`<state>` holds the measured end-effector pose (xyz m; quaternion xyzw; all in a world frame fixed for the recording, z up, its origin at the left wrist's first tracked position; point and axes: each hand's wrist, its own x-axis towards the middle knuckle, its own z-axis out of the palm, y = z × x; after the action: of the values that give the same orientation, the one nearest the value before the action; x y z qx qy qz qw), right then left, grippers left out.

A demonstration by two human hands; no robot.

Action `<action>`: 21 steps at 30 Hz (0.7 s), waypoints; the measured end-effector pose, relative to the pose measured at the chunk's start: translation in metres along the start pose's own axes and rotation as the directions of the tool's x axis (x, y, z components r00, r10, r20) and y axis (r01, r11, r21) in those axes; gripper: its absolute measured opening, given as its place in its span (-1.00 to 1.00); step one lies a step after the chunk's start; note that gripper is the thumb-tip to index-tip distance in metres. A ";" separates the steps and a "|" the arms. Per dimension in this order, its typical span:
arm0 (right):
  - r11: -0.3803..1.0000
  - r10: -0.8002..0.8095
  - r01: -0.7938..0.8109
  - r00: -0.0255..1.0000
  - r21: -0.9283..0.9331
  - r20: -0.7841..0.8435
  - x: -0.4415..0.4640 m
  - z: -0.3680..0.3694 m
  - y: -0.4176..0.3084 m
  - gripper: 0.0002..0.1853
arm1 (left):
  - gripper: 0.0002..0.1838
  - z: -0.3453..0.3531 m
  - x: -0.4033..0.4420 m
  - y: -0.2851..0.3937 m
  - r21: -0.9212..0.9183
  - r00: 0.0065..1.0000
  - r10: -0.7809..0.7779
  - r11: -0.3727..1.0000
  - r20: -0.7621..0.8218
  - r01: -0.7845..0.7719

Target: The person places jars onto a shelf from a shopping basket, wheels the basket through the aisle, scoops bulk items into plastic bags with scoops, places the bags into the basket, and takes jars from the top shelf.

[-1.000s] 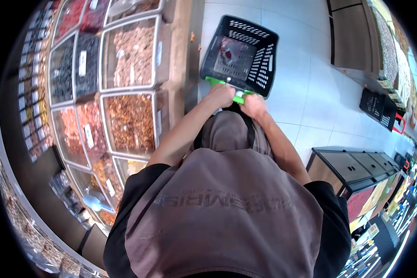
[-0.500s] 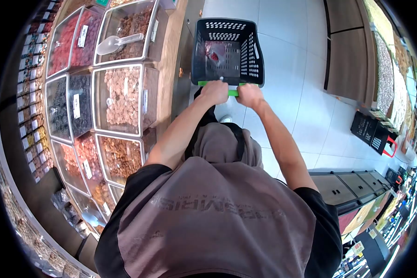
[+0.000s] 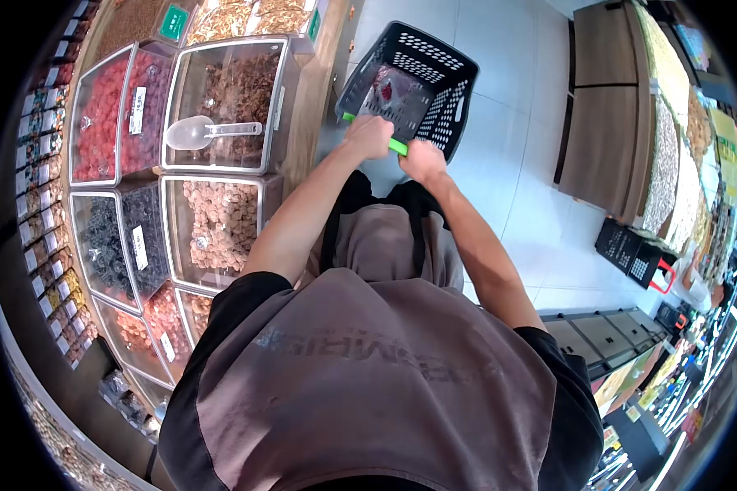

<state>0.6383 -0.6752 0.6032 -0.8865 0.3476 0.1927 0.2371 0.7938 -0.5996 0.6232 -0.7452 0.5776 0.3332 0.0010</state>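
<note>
**Basket swings askew, both hands gripping**

Left hand (image 3: 368, 137) and right hand (image 3: 424, 161), fingers wrapped round the bright green handle (image 3: 398, 147)! The black perforated plastic basket (image 3: 424, 51), upper centre, has swung aslant, its clear bag with red contents (image 3: 386, 88) staying inside. Upper left, a translucent scoop (image 3: 192, 132) lies on clear-lidded bins (image 3: 213, 170); pale tiled floor (image 3: 495, 135), then brown wooden cabinets (image 3: 602, 123), upper right.

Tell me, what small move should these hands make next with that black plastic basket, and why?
I'd ease the black perforated plastic basket slightly right: the left hand and right hand both grip its bright green handle, its near-left corner looks close to the brown wooden counter edge, and pale tiled floor lies open to its right.
</note>
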 end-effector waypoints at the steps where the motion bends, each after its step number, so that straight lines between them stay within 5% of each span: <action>1: 0.998 0.037 -0.037 0.999 0.056 0.004 0.007 -0.001 -0.009 -0.68 | -0.79 0.001 0.004 -0.009 -0.011 1.000 -0.015 1.000 -0.001 0.015; 3: 0.987 0.084 -0.083 0.996 0.135 -0.001 0.018 -0.003 -0.025 -0.66 | -0.68 0.007 0.002 -0.024 -0.165 0.915 -0.099 0.986 -0.392 0.036; 4: 0.987 0.078 -0.078 0.997 0.137 0.008 0.022 -0.004 -0.033 -0.66 | -0.54 0.016 -0.001 -0.022 -0.262 0.770 -0.225 0.962 -0.597 0.077; 5: 0.977 0.108 -0.106 0.994 0.186 -0.002 0.027 -0.006 -0.042 -0.64 | -0.54 0.033 0.007 -0.020 -0.263 0.771 -0.231 0.961 -0.594 0.086; 6: 0.963 0.138 -0.130 0.990 0.235 -0.017 0.033 -0.010 -0.051 -0.63 | -0.58 0.053 0.022 -0.018 -0.584 0.522 -0.575 0.794 -0.630 0.168; 7: 0.964 0.130 -0.122 0.991 0.236 -0.019 0.038 -0.014 -0.060 -0.63 | -0.60 0.066 0.036 -0.019 -0.840 0.217 -0.841 0.528 -0.496 0.124; 8: 0.927 0.164 -0.148 0.986 0.345 -0.017 0.041 -0.017 -0.069 -0.62 | -0.55 0.060 0.037 -0.029 -0.996 0.421 -0.907 0.025 0.011 0.080; 9: 0.878 0.194 -0.170 0.981 0.448 -0.009 0.043 -0.021 -0.076 -0.60 | -0.55 0.059 0.038 -0.028 -0.997 0.411 -0.911 0.024 0.010 0.076; 11: 0.851 0.127 -0.102 0.992 0.515 -0.014 0.062 0.001 -0.074 -0.58 | -0.55 0.039 0.032 -0.019 -0.980 0.709 -0.703 -0.103 -0.048 -0.169; 15: 0.753 -0.043 0.044 0.999 0.657 -0.019 0.077 0.012 -0.078 -0.49 | -0.61 0.033 0.049 -0.053 -0.940 0.683 -0.691 0.341 -0.236 0.020; 17: 0.617 -0.086 0.252 0.963 0.746 -0.255 0.067 0.008 -0.087 -0.41 | -0.61 0.014 0.054 -0.064 -0.926 0.717 -0.674 0.362 -0.179 0.108; 18: 0.616 -0.135 0.151 0.987 0.773 -0.085 0.072 0.001 -0.086 -0.34 | -0.60 0.010 0.062 -0.069 -0.949 0.697 -0.707 0.289 -0.121 0.129; 20: 0.669 -0.166 0.136 0.986 0.731 -0.031 0.075 -0.003 -0.091 -0.35 | -0.58 0.002 0.071 -0.080 -0.965 0.674 -0.736 0.214 -0.056 0.153; 21: 0.723 -0.193 0.128 0.981 0.679 0.020 0.076 -0.005 -0.094 -0.37 | -0.56 -0.005 0.073 -0.086 -0.906 0.633 -0.759 0.363 -0.152 0.218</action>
<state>0.7580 -0.6572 0.5959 -0.7574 0.3048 0.0716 0.5731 0.8780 -0.6354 0.5578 -0.8555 0.0556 0.3118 -0.4096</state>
